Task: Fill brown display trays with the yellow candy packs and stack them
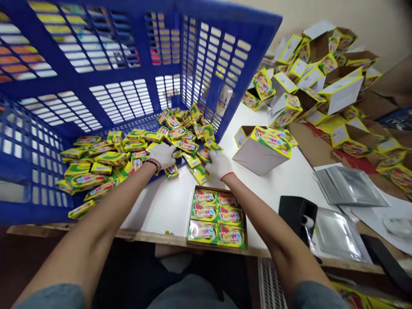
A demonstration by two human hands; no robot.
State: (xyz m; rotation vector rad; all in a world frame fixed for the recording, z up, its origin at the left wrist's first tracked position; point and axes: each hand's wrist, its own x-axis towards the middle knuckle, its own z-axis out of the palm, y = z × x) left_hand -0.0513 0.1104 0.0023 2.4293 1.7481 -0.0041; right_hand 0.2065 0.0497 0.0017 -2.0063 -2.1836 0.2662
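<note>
Small packets (111, 159) lie heaped at ten o'clock from the filled carton (212, 187), inside the blue basket (206, 13) and onto the worktop (161, 210). Left hand (162, 155) at eleven, right hand (219, 164) at twelve, touch some; from here I can't tell whether either grip is clenched.

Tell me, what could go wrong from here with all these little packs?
The box of packs sits at the table's front edge, beside the right forearm; a bump might knock it off. Loose packs heaped in the blue basket could slide out, since some lie on the table outside it.
</note>
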